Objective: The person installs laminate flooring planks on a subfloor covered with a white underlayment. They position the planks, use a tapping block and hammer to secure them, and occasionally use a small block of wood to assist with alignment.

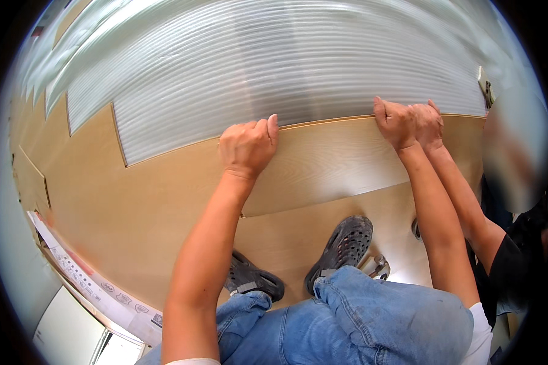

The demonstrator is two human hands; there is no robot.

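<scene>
A light wood-look floor plank (pixel 326 161) lies crosswise in front of my feet, its near edge showing a seam against the boards under me. Curled over its far edge, my left hand (pixel 248 146) is closed with the thumb pointing away. Farther right, my right hand (pixel 397 126) grips the same edge in the same way; its fingertips are hidden. Right beside it, another person's hand (pixel 430 126) is also closed at that edge, on an arm with a black sleeve (pixel 517 261).
Silvery ribbed underlay (pixel 274 67) spreads beyond the plank. Laid boards (pixel 85 158) step up in a staggered line at left. A hammer-like metal tool (pixel 380 267) lies by my right clog (pixel 344 246). A printed carton (pixel 97 283) and a white panel (pixel 67 328) stand lower left.
</scene>
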